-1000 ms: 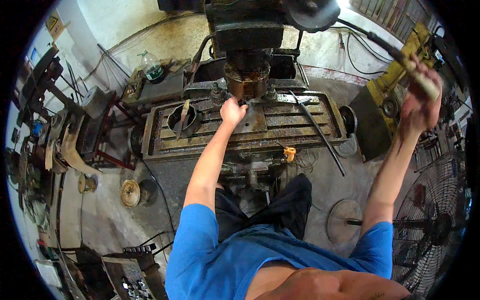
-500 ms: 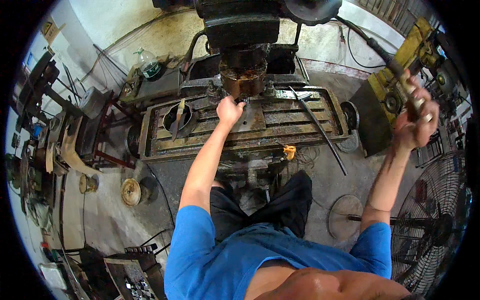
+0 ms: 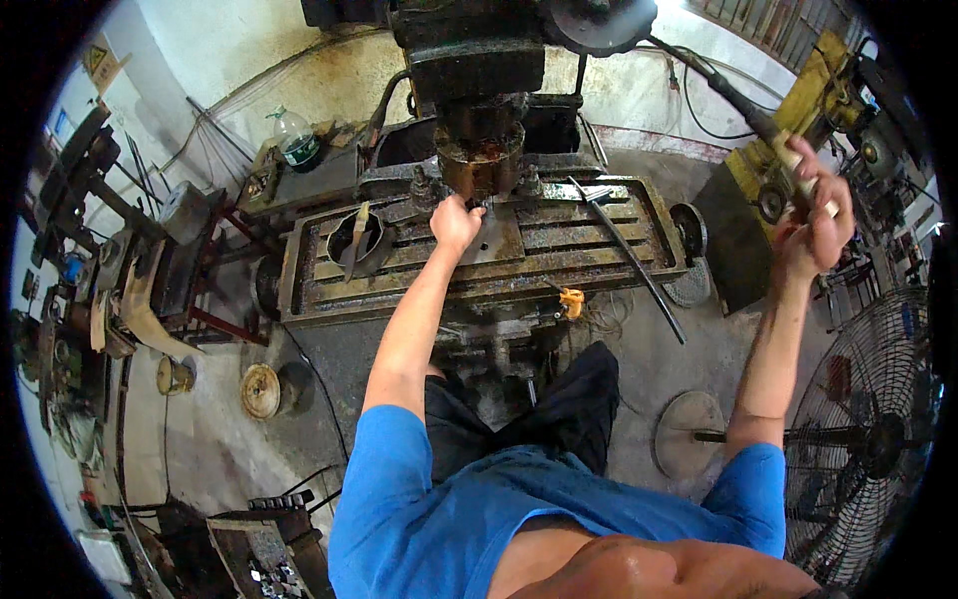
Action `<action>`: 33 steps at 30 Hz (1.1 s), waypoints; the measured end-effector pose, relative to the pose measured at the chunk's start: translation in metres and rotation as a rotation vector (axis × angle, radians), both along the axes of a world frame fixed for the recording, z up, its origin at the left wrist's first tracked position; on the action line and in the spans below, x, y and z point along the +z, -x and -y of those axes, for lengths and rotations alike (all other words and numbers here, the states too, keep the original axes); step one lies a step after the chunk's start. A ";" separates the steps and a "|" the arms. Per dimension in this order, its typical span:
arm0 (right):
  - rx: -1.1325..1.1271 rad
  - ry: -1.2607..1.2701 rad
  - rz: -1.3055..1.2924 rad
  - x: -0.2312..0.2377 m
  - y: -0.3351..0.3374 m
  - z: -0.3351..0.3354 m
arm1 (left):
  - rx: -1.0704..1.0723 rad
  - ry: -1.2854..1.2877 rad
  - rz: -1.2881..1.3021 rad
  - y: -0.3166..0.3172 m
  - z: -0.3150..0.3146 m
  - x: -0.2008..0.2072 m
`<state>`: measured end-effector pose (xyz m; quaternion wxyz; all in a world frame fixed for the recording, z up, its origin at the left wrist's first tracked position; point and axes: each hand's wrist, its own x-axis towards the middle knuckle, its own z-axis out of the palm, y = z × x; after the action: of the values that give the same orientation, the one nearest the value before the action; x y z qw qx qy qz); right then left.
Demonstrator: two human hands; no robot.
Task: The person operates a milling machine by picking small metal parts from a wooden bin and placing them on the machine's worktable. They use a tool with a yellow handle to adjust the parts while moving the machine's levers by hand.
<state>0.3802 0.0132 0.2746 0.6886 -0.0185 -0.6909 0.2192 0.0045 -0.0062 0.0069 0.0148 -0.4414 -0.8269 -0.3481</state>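
Observation:
My left hand (image 3: 456, 223) is closed right under the rusty spindle head (image 3: 481, 165) of a milling machine. Its fingers pinch something small and dark at the middle of the slotted table (image 3: 399, 258), too hidden to name. Off to the right, my right hand (image 3: 820, 225) is raised with its fingers wrapped round the pale grip of a long lever (image 3: 733, 98). The lever runs up to the round hub (image 3: 599, 22) on the machine. A flat plate (image 3: 504, 235) lies on the table beside my left hand.
A dark pot (image 3: 374, 245) with a brush (image 3: 356, 235) stands on the table's left. A long bar (image 3: 639, 270) crosses its right front edge. A yellow tool (image 3: 571, 303) sits at the front edge. A caged fan (image 3: 878, 439) stands close below my right arm.
The whole view has shifted slightly. My right hand and the lever appear a little higher and farther left. My left hand stays under the spindle head.

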 end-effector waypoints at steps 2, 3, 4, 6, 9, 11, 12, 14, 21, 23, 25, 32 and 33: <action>-0.014 0.020 0.015 0.001 -0.003 0.003 | -0.007 0.046 0.008 0.002 0.001 0.002; 0.024 0.008 -0.011 -0.009 0.000 0.002 | -0.009 0.069 0.012 0.004 0.003 0.002; 0.064 -0.015 -0.035 -0.020 0.004 -0.001 | -0.010 0.080 0.010 0.005 0.004 -0.002; 0.035 0.032 -0.097 -0.039 -0.003 0.001 | -0.032 0.073 0.010 0.003 -0.007 -0.003; -0.092 0.119 -0.115 -0.032 0.007 0.007 | -0.033 0.016 0.008 0.002 -0.004 -0.001; -0.047 0.091 -0.108 -0.032 0.010 0.008 | -0.015 0.071 0.011 0.005 0.000 0.005; -0.022 0.126 -0.093 -0.040 0.009 0.009 | -0.038 0.063 0.028 0.006 0.002 -0.002; 0.032 0.149 -0.072 -0.038 0.004 0.007 | -0.074 0.032 0.048 0.012 0.008 -0.003; 0.042 0.143 -0.147 -0.038 0.001 0.007 | 0.014 -0.245 -0.308 0.049 0.151 0.055; 0.036 0.147 -0.155 -0.037 0.005 0.007 | 0.154 -0.138 -0.433 0.069 0.185 0.060; 0.045 0.134 -0.146 -0.035 0.003 0.005 | 0.190 0.121 -0.489 0.073 0.198 0.062; 0.099 0.055 -0.027 -0.024 -0.003 -0.002 | 0.091 0.231 -0.470 0.102 0.187 0.027; 0.097 0.066 -0.031 -0.024 -0.004 -0.001 | 0.020 0.070 -0.349 0.098 0.183 0.026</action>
<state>0.3839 0.0142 0.2509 0.6870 -0.0044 -0.6725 0.2754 -0.0936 -0.1889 0.0331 0.1461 -0.4872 -0.8277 -0.2372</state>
